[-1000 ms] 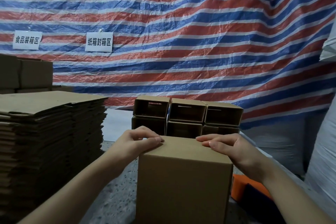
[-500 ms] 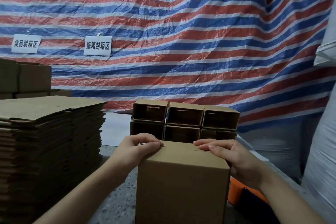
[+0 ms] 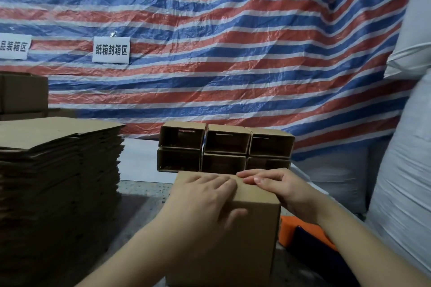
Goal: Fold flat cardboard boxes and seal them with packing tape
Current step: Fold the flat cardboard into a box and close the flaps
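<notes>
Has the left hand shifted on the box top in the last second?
Yes. The left hand has slid from the box's left edge toward its middle, and now lies flat beside the right hand.

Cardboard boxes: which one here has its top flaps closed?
The box under both hands, nearest the camera. The six stacked boxes behind it show open mouths.

One head-worn wide-angle view looks forward and slightly down, close over the hands [image 3: 235,196] and box [image 3: 251,228], facing the striped tarp [image 3: 233,53].
</notes>
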Available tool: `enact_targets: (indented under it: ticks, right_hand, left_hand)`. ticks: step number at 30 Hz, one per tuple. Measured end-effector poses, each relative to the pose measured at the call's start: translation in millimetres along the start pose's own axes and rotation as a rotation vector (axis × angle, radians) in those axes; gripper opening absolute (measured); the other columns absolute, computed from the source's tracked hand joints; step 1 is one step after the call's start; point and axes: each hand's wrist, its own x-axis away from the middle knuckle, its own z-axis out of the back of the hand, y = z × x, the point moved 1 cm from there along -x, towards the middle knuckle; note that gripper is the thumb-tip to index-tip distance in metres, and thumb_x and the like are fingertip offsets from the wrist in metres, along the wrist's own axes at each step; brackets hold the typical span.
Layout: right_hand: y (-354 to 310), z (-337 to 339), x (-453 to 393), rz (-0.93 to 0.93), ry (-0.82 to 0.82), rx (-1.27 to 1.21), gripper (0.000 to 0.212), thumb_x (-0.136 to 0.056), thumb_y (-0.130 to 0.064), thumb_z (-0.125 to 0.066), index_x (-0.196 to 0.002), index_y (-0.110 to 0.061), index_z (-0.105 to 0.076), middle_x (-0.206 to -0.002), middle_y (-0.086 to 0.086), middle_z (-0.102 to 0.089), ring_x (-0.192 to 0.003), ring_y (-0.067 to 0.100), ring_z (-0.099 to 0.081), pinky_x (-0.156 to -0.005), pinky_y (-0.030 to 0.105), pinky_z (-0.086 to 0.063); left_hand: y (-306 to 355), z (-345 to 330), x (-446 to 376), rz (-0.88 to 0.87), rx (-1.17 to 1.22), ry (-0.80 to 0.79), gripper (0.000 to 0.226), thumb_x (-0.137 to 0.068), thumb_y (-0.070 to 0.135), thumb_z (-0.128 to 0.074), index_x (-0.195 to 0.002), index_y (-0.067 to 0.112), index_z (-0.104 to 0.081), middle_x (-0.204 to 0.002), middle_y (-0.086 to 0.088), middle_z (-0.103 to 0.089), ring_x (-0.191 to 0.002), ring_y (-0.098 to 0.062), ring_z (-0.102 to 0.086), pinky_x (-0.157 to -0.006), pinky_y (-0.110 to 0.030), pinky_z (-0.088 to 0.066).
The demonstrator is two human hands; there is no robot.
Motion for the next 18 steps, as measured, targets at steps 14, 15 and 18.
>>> enact_targets:
  ticks: [14, 15, 18]
  right_hand:
    - [47.9, 35.9, 44.0, -0.683, 0.274, 1.228, 0.061, -0.093, -0.071, -0.035, -0.117, -0.024, -0.066, -0.113, 0.000, -0.069, -0.095, 0.016, -0.062, -0.080, 0.031, -0.049]
    - [58.6, 35.2, 48.4, -0.714, 0.262, 1.219, 0.069, -0.088, -0.078, -0.033, -0.112, -0.023, -0.068, -0.108, -0.001, -0.070, -0.093, 0.015, -0.064, -0.080, 0.031, -0.051]
    - [81.3, 31.1, 57.3, -0.786, 0.275, 1.179, 0.065, -0.083, -0.082, -0.042, -0.087, -0.023, -0.068, -0.081, -0.005, -0.067, -0.076, 0.012, -0.065, -0.071, 0.029, -0.054]
  left_hand:
    - [-0.2, -5.3, 4.9, 0.015, -0.065, 0.109, 0.067, -0.091, 0.068, -0.013, -0.133, 0.036, -0.054, -0.136, 0.015, -0.057, -0.123, -0.011, -0.055, -0.099, -0.037, -0.045]
    - [0.4, -5.4, 4.7, 0.016, -0.060, 0.103, 0.068, -0.090, 0.069, -0.011, -0.134, 0.037, -0.052, -0.138, 0.016, -0.055, -0.126, -0.010, -0.052, -0.101, -0.036, -0.043]
    - [0.3, -7.1, 3.6, 0.014, -0.039, 0.082, 0.068, -0.089, 0.069, -0.009, -0.139, 0.039, -0.044, -0.143, 0.017, -0.049, -0.130, -0.009, -0.045, -0.106, -0.035, -0.038]
